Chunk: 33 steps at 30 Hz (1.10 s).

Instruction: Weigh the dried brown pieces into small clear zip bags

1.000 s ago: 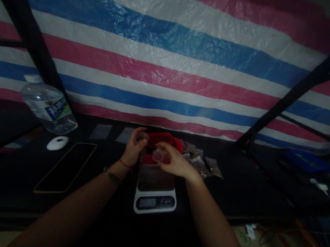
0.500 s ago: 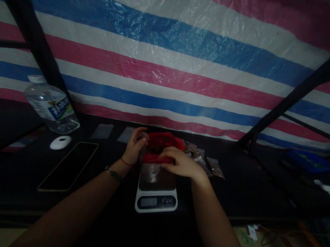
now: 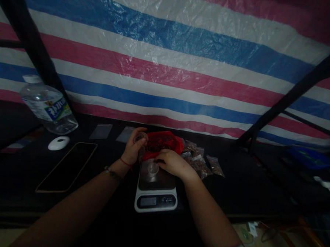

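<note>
My left hand [image 3: 134, 147] is closed around a small clear plastic bag [image 3: 141, 151] with brown bits in it, at the left edge of the red bag. The open red bag [image 3: 177, 142] holds dark dried pieces and lies behind the scale. My right hand [image 3: 172, 162] hovers over the scale's plate, its fingers bent together near the red bag's front edge; whatever they pinch is too small to make out. Just left of those fingertips a small clear cup [image 3: 152, 169] stands on the kitchen scale [image 3: 156, 202], whose display is lit.
Several filled zip bags [image 3: 198, 164] lie right of the red bag. Flat zip bags [image 3: 100, 131] lie at the back left. Further left are a phone [image 3: 67, 168], a white oval case [image 3: 59, 143] and a large water bottle [image 3: 48, 106]. Dark frame posts [image 3: 288, 93] flank a striped sheet.
My right hand has come down and slightly left from the red bag's front edge to beside the cup. The red bag's front edge has shifted back. My left hand stays in place.
</note>
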### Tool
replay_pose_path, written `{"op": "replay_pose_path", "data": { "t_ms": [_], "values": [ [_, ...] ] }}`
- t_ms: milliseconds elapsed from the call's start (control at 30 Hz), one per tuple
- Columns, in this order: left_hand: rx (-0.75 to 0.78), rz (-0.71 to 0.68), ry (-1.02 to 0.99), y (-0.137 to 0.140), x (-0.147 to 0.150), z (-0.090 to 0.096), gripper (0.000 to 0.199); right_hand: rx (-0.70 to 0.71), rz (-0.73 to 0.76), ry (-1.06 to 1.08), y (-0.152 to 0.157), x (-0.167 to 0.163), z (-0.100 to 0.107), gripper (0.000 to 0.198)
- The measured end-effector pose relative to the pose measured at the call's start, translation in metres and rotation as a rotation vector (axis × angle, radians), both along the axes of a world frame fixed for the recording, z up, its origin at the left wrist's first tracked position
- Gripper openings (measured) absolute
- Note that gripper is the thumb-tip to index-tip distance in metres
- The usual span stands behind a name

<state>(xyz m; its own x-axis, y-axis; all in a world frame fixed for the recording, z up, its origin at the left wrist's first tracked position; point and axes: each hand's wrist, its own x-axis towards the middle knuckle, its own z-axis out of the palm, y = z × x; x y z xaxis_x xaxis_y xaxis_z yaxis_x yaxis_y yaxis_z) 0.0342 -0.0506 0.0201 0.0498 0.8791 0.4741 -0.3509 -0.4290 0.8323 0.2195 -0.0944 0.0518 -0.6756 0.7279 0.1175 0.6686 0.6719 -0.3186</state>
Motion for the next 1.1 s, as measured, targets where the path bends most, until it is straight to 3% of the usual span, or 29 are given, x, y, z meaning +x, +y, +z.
{"op": "replay_pose_path", "data": {
  "t_ms": [333, 467, 633, 833, 1100],
  "values": [
    [-0.001, 0.003, 0.005, 0.002, 0.000, -0.003, 0.042, -0.001, 0.007, 0.016, -0.002, -0.003, 0.001, 0.023],
    [-0.014, 0.006, 0.000, 0.003, -0.001, -0.004, 0.041, 0.068, -0.058, 0.192, 0.008, 0.005, 0.002, 0.024],
    [-0.044, -0.061, -0.027, 0.004, -0.001, -0.003, 0.044, 0.180, -0.168, 0.365, 0.023, 0.008, -0.002, 0.041],
    [-0.082, -0.367, -0.111, 0.002, -0.001, -0.004, 0.054, 0.256, -0.056, 0.509, 0.020, -0.006, 0.018, 0.035],
    [-0.198, -0.483, -0.145, 0.003, -0.004, -0.008, 0.056, 0.211, 0.196, 0.224, 0.039, -0.025, 0.057, 0.008]
  ]
}}
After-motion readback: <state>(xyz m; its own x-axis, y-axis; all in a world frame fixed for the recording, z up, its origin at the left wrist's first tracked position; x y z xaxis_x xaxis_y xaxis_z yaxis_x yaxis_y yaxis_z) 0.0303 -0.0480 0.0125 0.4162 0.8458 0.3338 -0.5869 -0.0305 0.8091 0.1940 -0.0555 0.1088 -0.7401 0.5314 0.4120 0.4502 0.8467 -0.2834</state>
